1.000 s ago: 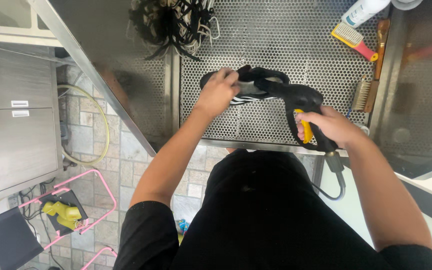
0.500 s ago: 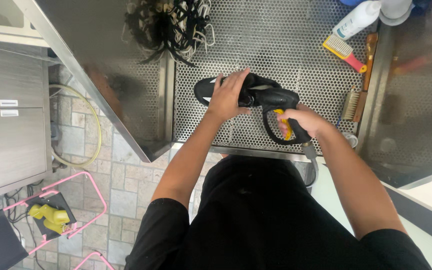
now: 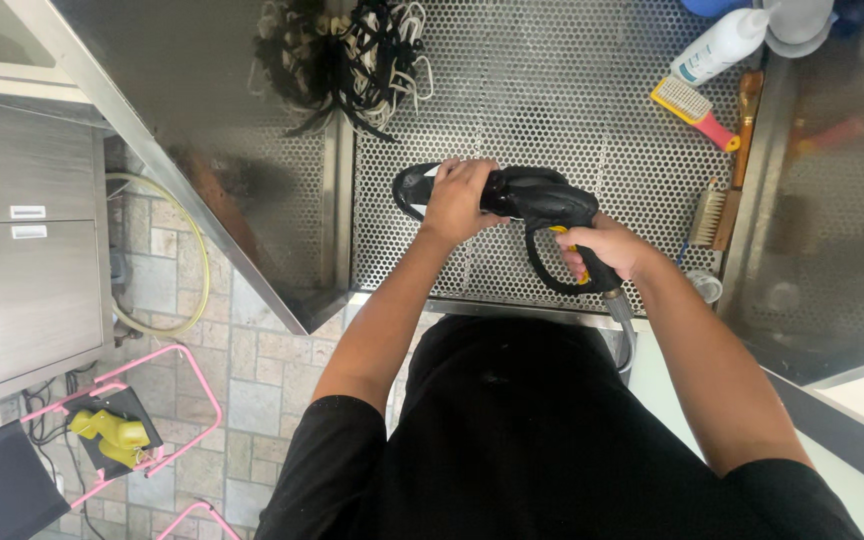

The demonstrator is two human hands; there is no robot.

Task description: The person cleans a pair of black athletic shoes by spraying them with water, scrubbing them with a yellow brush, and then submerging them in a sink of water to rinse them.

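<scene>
My left hand (image 3: 459,198) grips a black shoe (image 3: 414,186) and holds it down on the perforated metal washing tray (image 3: 552,90). My right hand (image 3: 607,250) is closed around the grip of a black spray gun (image 3: 552,205) with a yellow trigger, its hose running down from the handle. The gun's front end sits right against the shoe, and most of the shoe is hidden under my hand and the gun.
A tangle of black and white laces (image 3: 347,50) lies at the tray's far left. At the far right are a white bottle (image 3: 717,45), a yellow-and-red brush (image 3: 692,108) and a wooden brush (image 3: 717,215). A pink rack (image 3: 122,420) stands on the tiled floor at left.
My right hand has drawn the spray gun left, closer to the shoe. My left hand shifted its hold from open fingers over the shoe to a closed grip.
</scene>
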